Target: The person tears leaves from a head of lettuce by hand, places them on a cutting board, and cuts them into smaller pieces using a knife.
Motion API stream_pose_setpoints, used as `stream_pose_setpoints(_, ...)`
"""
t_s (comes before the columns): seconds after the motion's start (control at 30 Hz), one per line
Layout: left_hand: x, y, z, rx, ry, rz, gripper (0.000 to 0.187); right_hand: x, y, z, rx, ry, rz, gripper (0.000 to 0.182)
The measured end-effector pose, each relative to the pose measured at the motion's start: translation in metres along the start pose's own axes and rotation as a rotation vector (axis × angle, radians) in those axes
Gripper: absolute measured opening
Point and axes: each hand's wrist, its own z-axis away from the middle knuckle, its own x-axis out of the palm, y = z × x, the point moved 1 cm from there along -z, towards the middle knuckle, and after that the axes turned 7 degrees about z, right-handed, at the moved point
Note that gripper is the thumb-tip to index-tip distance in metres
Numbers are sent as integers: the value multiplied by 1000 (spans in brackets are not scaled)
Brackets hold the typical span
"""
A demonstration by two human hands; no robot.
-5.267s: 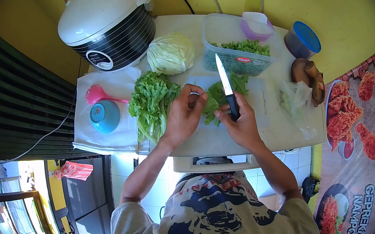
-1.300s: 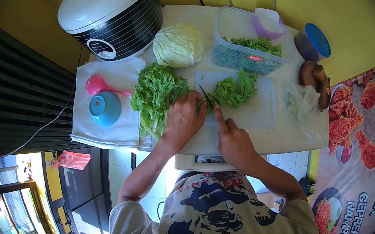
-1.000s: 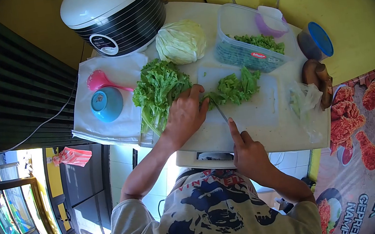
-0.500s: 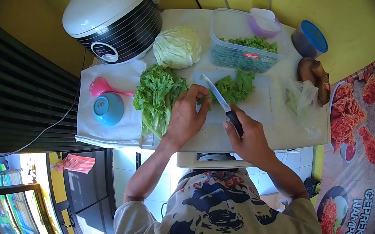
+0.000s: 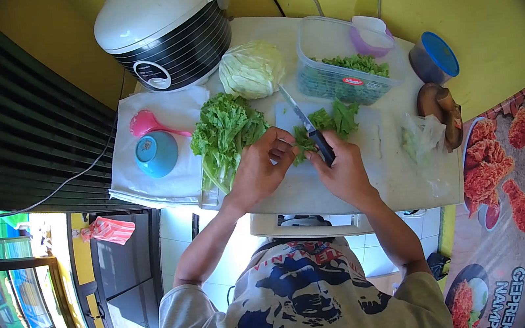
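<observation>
My right hand [image 5: 346, 173] grips a knife [image 5: 295, 108] by its black handle, blade pointing away and slightly left. Under the blade, cut green lettuce leaves [image 5: 340, 120] lie on a pale translucent cutting board [image 5: 368, 157]. Just left of the knife handle is my left hand [image 5: 263, 169], fingers curled in toward the thumb; whatever they pinch is too small to make out. A leafy lettuce bunch [image 5: 225, 129] rests beside that hand's wrist. Behind it sits a pale round cabbage [image 5: 253, 70].
At the back stands a clear plastic container [image 5: 347, 90] holding chopped greens. A rice cooker [image 5: 171, 50], blue bowl [image 5: 156, 154] and pink ladle [image 5: 146, 123] are on the left. To the right are a plastic bag [image 5: 423, 136], a brown wooden object [image 5: 437, 108] and a blue-lidded tub [image 5: 434, 56].
My right hand has moved up and slightly left, carrying the knife farther over the board. My left hand has drawn back a little toward me. The whole view has shifted slightly.
</observation>
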Motion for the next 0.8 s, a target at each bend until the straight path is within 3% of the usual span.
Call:
stream_pose_setpoints(0.13,0,8,1,-38,17,-235,18,8,2,-9,-147,50,112,34)
stream_pose_setpoints(0.2,4,-6,-2,44,91,-309,17,14,5,-14,-247,84,163,40)
stream_pose_setpoints(0.3,8,-20,-4,92,160,-372,15,12,-5,-8,-203,133,201,57)
stream_pose_setpoints(0.4,7,-19,-4,36,192,-401,13,4,-4,17,-212,38,184,72)
stream_pose_setpoints(0.6,6,-19,-1,15,213,-356,12,2,-1,69,-147,-265,198,79)
stream_pose_setpoints(0.8,7,-20,-1,19,231,-354,12,2,-2,74,-124,-293,282,80)
